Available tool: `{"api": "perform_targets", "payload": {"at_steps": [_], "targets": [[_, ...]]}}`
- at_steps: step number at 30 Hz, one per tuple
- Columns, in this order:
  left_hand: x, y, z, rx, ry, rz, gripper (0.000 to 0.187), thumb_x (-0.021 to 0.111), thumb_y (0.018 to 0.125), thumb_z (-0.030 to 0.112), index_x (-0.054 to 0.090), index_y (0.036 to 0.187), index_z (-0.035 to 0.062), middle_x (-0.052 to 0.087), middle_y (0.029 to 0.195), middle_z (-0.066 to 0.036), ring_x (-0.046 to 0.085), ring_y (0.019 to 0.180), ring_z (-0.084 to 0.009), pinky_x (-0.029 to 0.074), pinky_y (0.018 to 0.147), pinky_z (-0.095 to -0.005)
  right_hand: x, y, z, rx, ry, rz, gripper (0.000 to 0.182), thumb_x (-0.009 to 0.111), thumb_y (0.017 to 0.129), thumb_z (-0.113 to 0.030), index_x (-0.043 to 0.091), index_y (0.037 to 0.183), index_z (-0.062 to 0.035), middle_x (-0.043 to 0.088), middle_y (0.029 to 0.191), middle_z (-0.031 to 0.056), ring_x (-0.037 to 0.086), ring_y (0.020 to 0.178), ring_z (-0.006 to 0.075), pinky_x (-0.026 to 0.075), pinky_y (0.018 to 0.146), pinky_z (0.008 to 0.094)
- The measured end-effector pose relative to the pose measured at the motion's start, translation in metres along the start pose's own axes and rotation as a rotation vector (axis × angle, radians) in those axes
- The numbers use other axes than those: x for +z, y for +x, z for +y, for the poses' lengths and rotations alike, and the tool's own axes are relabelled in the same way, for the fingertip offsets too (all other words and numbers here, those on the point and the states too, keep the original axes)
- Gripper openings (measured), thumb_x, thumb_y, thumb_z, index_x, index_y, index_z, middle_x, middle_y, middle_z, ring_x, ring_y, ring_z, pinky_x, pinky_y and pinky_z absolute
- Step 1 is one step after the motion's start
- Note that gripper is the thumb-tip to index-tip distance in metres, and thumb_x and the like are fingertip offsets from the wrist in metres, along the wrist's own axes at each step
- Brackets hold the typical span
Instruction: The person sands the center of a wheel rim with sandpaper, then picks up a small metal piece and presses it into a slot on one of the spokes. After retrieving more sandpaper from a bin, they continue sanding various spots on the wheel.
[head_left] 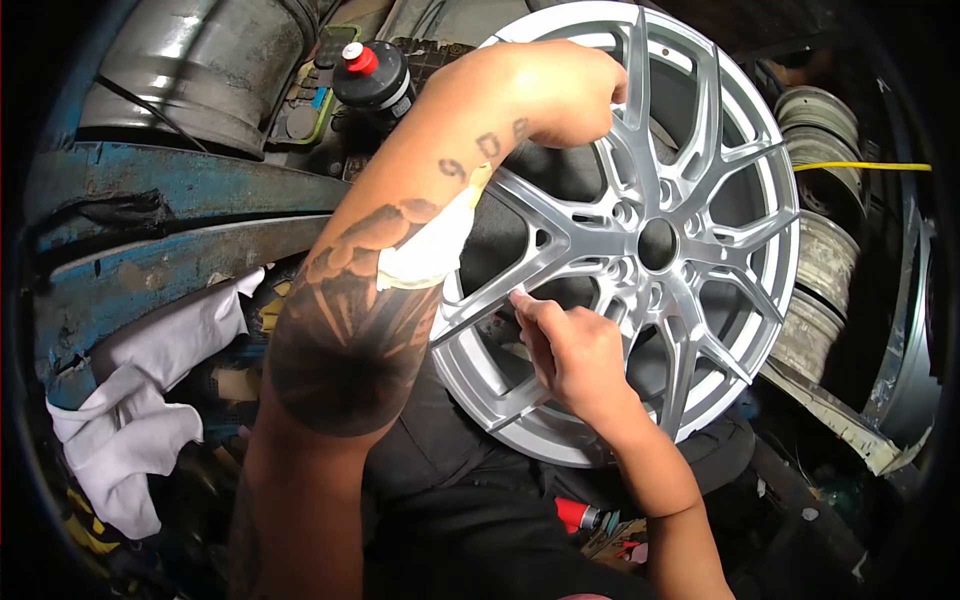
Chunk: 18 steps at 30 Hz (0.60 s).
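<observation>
A silver multi-spoke wheel (598, 243) lies face up, tilted, before me. My left hand (575, 95) reaches across its upper left part, fingers curled against a spoke; most fingertips are hidden. My right hand (575, 355) is at the lower left spokes, with one fingertip touching a spoke's edge. Its other fingers are curled; anything small between them is hidden. A white patch (430, 245) with a yellowish edge shows on my left forearm.
Behind my left arm stands a black bottle (373, 80) with a red and white cap. Blue metal beams (190, 180) and a pale cloth (130, 430) are at left. More wheels (815, 250) are stacked at right, near a yellow cord (865, 166). A red object (575, 514) lies below.
</observation>
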<state>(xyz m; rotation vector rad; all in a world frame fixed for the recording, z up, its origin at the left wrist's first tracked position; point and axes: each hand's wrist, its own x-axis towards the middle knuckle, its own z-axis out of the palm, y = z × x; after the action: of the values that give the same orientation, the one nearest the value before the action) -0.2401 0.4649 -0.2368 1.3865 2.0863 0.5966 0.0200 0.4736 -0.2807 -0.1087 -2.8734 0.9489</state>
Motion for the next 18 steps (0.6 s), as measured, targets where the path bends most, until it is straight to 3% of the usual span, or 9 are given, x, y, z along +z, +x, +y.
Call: {"api": "perform_targets", "payload": {"at_steps": [2, 3, 7, 9, 11, 12, 13, 16, 18], "targets": [[-0.003, -0.003, -0.004, 0.022, 0.003, 0.008, 0.039, 0.067, 0.096, 0.024, 0.066, 0.132, 0.0095, 0.072, 0.119, -0.016, 0.068, 0.111, -0.0313, 0.052, 0.098, -0.0401, -0.002, 0.001, -0.002, -0.018, -0.013, -0.009, 0.018, 0.071, 0.090, -0.006, 0.068, 0.108, -0.0061, 0.057, 0.058, 0.0059, 0.059, 0.050, 0.0244, 0.047, 0.050, 0.0368], [-0.008, -0.002, -0.006, 0.013, -0.008, -0.019, 0.044, 0.055, 0.090, 0.014, 0.067, 0.133, 0.0090, 0.069, 0.130, -0.015, 0.066, 0.120, -0.0297, 0.052, 0.101, -0.0413, -0.003, 0.003, -0.003, -0.003, -0.030, -0.011, 0.018, 0.071, 0.090, -0.006, 0.068, 0.108, -0.0069, 0.059, 0.060, 0.0066, 0.059, 0.051, 0.0252, 0.048, 0.051, 0.0376], [-0.023, 0.015, -0.002, -0.069, -0.103, -0.048, 0.043, 0.068, 0.092, 0.027, 0.068, 0.130, 0.0084, 0.070, 0.127, -0.016, 0.066, 0.119, -0.0306, 0.051, 0.101, -0.0394, 0.001, -0.003, -0.002, -0.016, -0.009, 0.033, 0.017, 0.072, 0.089, -0.006, 0.069, 0.105, -0.0084, 0.056, 0.057, 0.0065, 0.058, 0.049, 0.0261, 0.048, 0.051, 0.0380], [0.002, 0.016, -0.022, 0.076, -0.020, 0.128, 0.043, 0.070, 0.092, 0.030, 0.069, 0.129, 0.0082, 0.071, 0.126, -0.017, 0.067, 0.118, -0.0310, 0.051, 0.102, -0.0394, -0.002, 0.000, -0.001, -0.006, -0.017, -0.001, 0.019, 0.073, 0.089, -0.006, 0.069, 0.108, -0.0085, 0.057, 0.058, 0.0060, 0.058, 0.049, 0.0255, 0.047, 0.050, 0.0372], [0.002, 0.010, -0.021, 0.116, -0.325, 0.103, 0.029, 0.063, 0.094, 0.017, 0.070, 0.119, 0.0048, 0.072, 0.114, -0.016, 0.067, 0.107, -0.0281, 0.053, 0.094, -0.0385, 0.001, -0.001, 0.001, 0.009, -0.010, -0.019, 0.030, 0.075, 0.083, 0.000, 0.070, 0.112, -0.0073, 0.069, 0.074, 0.0067, 0.064, 0.058, 0.0245, 0.050, 0.053, 0.0383], [-0.001, 0.007, -0.020, 0.140, -0.474, 0.093, 0.024, 0.060, 0.094, 0.011, 0.070, 0.114, 0.0031, 0.072, 0.108, -0.016, 0.067, 0.101, -0.0266, 0.053, 0.091, -0.0380, 0.001, -0.004, 0.001, 0.013, -0.013, -0.019, 0.030, 0.075, 0.083, -0.001, 0.070, 0.112, -0.0073, 0.068, 0.074, 0.0068, 0.064, 0.058, 0.0250, 0.050, 0.053, 0.0384], [-0.016, -0.009, -0.011, 0.202, -0.512, 0.034, 0.030, 0.062, 0.093, 0.006, 0.066, 0.123, -0.0002, 0.072, 0.108, -0.017, 0.066, 0.100, -0.0245, 0.053, 0.090, -0.0350, 0.001, -0.007, -0.001, 0.015, -0.014, -0.015, 0.030, 0.075, 0.082, -0.001, 0.070, 0.111, -0.0074, 0.068, 0.074, 0.0069, 0.064, 0.058, 0.0255, 0.050, 0.053, 0.0385], [-0.015, -0.014, -0.016, 0.203, -0.525, 0.168, 0.032, 0.064, 0.093, 0.010, 0.067, 0.123, -0.0007, 0.073, 0.109, -0.017, 0.067, 0.099, -0.0237, 0.054, 0.088, -0.0350, 0.002, -0.006, -0.003, 0.003, 0.002, -0.008, 0.031, 0.076, 0.082, 0.000, 0.071, 0.112, -0.0079, 0.068, 0.074, 0.0069, 0.061, 0.056, 0.0261, 0.049, 0.054, 0.0382], [-0.010, -0.001, -0.023, 0.123, -0.503, 0.133, 0.030, 0.065, 0.092, 0.011, 0.070, 0.119, -0.0003, 0.075, 0.106, -0.017, 0.069, 0.096, -0.0241, 0.055, 0.087, -0.0359, 0.002, -0.004, -0.002, 0.012, 0.012, 0.011, 0.032, 0.076, 0.082, 0.000, 0.071, 0.113, -0.0082, 0.068, 0.074, 0.0067, 0.060, 0.055, 0.0256, 0.049, 0.054, 0.0376]]}}
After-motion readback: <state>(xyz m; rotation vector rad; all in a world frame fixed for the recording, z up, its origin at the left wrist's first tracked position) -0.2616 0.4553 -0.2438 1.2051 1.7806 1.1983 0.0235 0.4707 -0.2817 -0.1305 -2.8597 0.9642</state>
